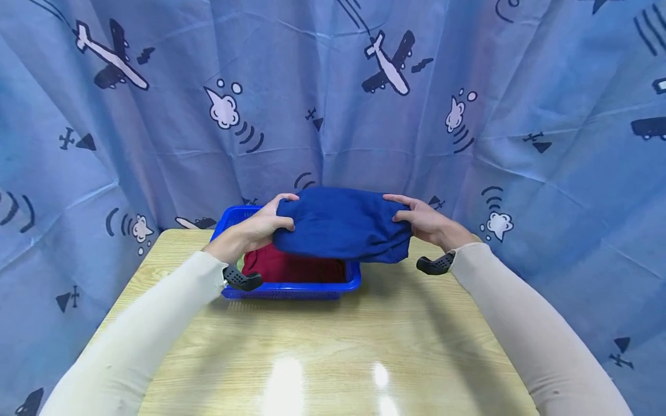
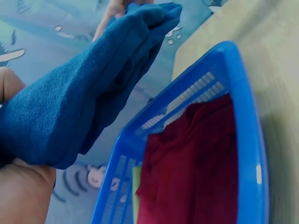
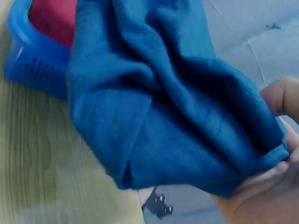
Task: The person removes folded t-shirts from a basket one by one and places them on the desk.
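A folded blue cloth (image 1: 340, 225) is held up between both hands, above the table and partly over a blue plastic basket (image 1: 291, 289). My left hand (image 1: 262, 225) grips its left end, thumb on the near face. At the other end my right hand (image 1: 429, 222) pinches the cloth between thumb and fingers. In the right wrist view the blue cloth (image 3: 154, 107) hangs in loose folds at its underside. Inside the basket lies a dark red cloth (image 2: 187, 163), with a strip of light green cloth (image 2: 136, 186) beside it.
The basket stands on a light wood-grain table (image 1: 322, 341), left of the middle. A blue curtain (image 1: 322, 104) printed with airplanes hangs right behind the table. Black bands (image 1: 241, 278) are worn on both wrists, over pale sleeves.
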A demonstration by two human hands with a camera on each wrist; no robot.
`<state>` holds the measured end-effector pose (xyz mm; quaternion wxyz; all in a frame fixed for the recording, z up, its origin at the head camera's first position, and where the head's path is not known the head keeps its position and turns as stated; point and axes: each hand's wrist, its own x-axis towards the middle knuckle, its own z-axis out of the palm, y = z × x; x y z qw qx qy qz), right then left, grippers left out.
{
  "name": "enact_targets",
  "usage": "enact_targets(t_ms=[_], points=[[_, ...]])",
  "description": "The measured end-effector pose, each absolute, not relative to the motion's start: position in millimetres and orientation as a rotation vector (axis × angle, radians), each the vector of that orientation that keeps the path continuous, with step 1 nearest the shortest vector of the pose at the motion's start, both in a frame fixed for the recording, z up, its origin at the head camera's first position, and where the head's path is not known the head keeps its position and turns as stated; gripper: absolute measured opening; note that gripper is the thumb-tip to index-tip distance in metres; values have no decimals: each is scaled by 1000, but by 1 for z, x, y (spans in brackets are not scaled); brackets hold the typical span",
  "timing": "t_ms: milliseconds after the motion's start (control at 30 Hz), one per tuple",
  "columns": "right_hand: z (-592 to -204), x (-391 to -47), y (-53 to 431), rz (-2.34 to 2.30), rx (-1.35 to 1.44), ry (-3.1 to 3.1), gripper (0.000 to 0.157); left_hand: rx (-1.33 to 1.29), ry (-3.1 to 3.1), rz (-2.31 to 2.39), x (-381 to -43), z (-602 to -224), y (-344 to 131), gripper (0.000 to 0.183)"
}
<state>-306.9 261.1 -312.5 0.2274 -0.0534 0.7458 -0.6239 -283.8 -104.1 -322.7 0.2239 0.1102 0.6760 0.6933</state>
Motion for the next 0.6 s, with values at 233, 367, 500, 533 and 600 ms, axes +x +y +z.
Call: enact_targets(t_ms=[233, 367, 500, 533, 600], points=[[-313, -312, 283, -1647, -95, 2132, 70, 287, 1868, 1936, -284, -328, -71, 74], [-315, -313, 295, -1613, -76, 2175, 71, 302, 1894, 1941, -284, -333, -51, 74], [-319, -313, 307, -1578, -39, 2224, 72, 296, 1931, 1932, -285, -337, -30, 74], [-320, -313, 310, -1570, -26, 2234, 72, 294, 1938, 1931, -285, -339, -25, 74], [-323, -313, 316, -1557, -3, 2250, 72, 288, 1963, 1924, -285, -342, -15, 74]])
